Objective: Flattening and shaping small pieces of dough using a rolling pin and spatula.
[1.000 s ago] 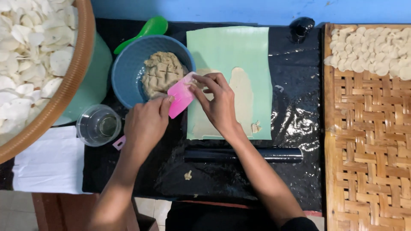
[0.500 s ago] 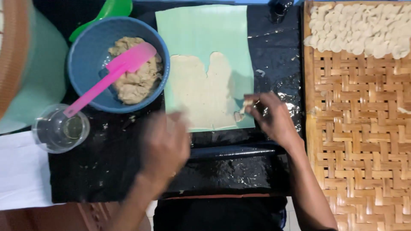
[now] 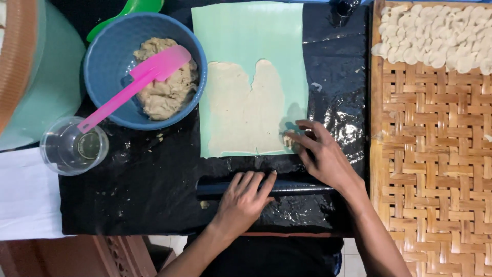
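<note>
Head view shows the pink plastic spatula (image 3: pixel 134 82) now parked in the blue bowl (image 3: pixel 102 66), left hand (image 3: pixel 245 197) spread flat on the black rolling pin (image 3: pixel 302 188), right hand (image 3: pixel 323 154) fingers pinching the flattened beige dough sheet (image 3: pixel 246 110).

The black table cover (image 3: pixel 154 190) looks shiny and crinkly like plastic, and the tray (image 3: pixel 435 169) at 3 o'clock is rough woven bamboo.

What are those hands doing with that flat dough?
The left hand rests on a black rolling pin. The right hand pinches the corner of the flat dough on a green sheet. A pink spatula sits in the blue bowl.
</note>
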